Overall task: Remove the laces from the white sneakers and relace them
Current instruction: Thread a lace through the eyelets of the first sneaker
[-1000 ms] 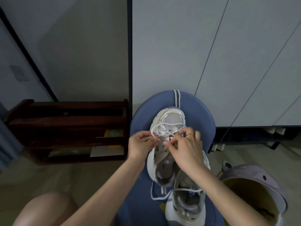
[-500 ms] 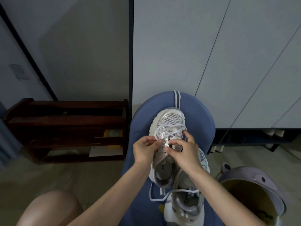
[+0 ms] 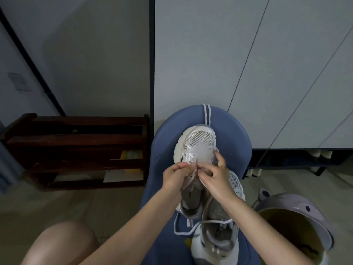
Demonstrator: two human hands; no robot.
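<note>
While a bare knee (image 3: 63,243) fills the lower left of the frame, the nearer sneaker (image 3: 214,238) sits bottom center on the blue seat (image 3: 164,153), a loose lace (image 3: 183,231) looped beside it. Just above, both hands meet over the farther sneaker (image 3: 198,142) — left hand (image 3: 174,176) and right hand (image 3: 214,177) each pinching its lace (image 3: 191,155) with curled fingers. Lower right there's a lilac bin (image 3: 298,205); a dark wooden rack (image 3: 76,150) stands mid left.

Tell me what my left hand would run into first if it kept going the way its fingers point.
Your left hand points right, across the far sneaker, so it would most likely meet your right hand first; their fingertips already sit almost together on the lace. Depth is hard to judge.
</note>
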